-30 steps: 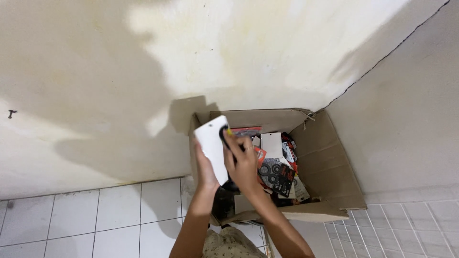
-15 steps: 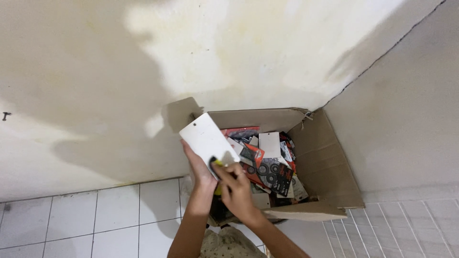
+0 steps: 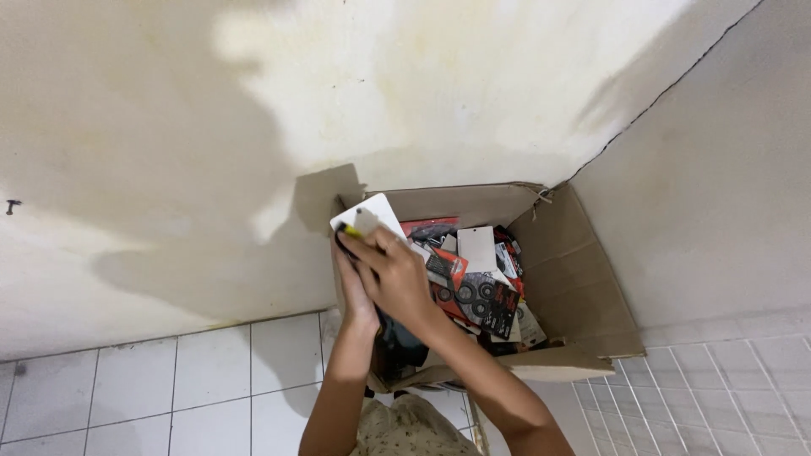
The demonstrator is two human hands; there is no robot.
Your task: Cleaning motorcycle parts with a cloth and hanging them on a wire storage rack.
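Both my left hand (image 3: 355,287) and right hand (image 3: 395,274) clamp the flat white card package (image 3: 372,221) over the open brown cardboard box (image 3: 583,279); I'd hold it level, edges pinched.

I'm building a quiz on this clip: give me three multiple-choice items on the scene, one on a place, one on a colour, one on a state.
1. Where does the cardboard box stand?
A. in the wall corner, on the tiled floor
B. on a shelf
C. on a chair

2. What colour is the flat card package both hands hold?
A. blue
B. white
C. green

3. The box flaps are:
A. taped shut
B. open
C. torn off

Answers: 1 A, walls meet behind it. 2 B, white above the right hand and left hand. 3 B, the packaged goods inside show.
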